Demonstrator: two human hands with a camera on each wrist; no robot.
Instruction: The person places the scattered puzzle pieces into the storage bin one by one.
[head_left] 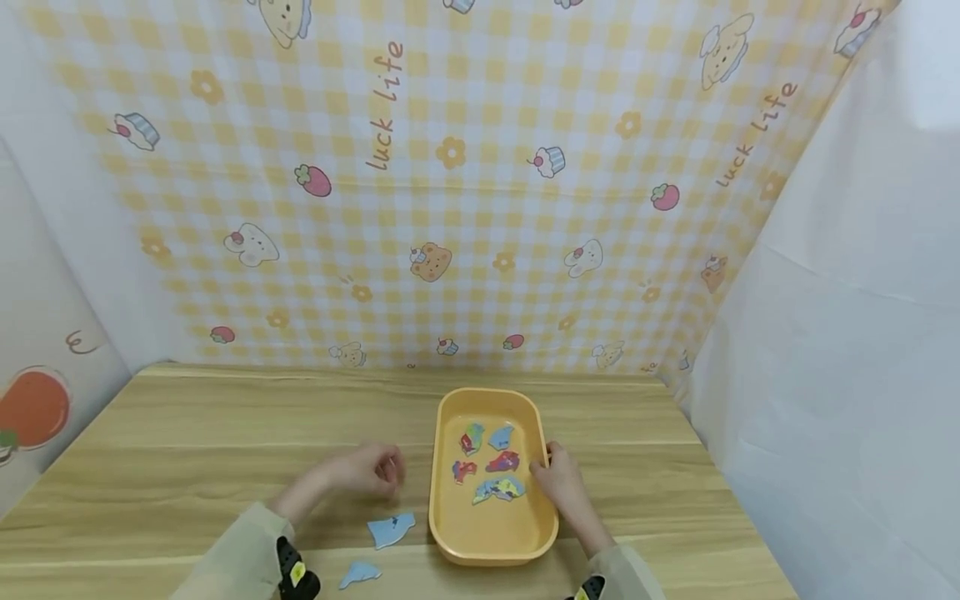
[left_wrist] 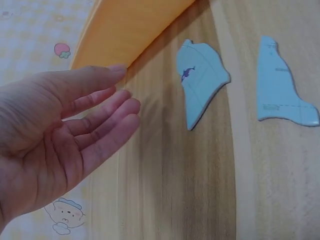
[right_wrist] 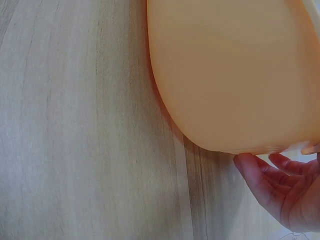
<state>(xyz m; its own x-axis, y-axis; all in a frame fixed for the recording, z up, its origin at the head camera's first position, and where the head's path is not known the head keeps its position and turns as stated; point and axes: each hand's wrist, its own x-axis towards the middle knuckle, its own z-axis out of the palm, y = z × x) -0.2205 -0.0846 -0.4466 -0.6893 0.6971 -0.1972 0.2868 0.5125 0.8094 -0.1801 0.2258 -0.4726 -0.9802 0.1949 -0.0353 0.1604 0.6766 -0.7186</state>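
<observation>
A yellow-orange plastic tray point(head_left: 491, 533) stands on the table, holding several colourful puzzle pieces point(head_left: 499, 489). My right hand point(head_left: 561, 483) grips the tray's right rim, thumb over the edge and fingers along the outer wall. That grip shows low in the right wrist view, beside the tray wall point(right_wrist: 235, 75). Left of the tray my left hand point(head_left: 369, 470) hovers with loosely bent fingers and nothing in them. Two light-blue puzzle pieces lie on the wood nearby: one with a small dark figure point(left_wrist: 200, 75), the other plainer with a dashed line point(left_wrist: 280, 92).
The wooden table point(head_left: 225, 450) reaches back to a yellow checked cloth point(head_left: 480, 208) with cartoon prints. White cloth point(head_left: 810, 350) hangs along the right side. Black wrist straps sit on both sleeves point(head_left: 232, 558).
</observation>
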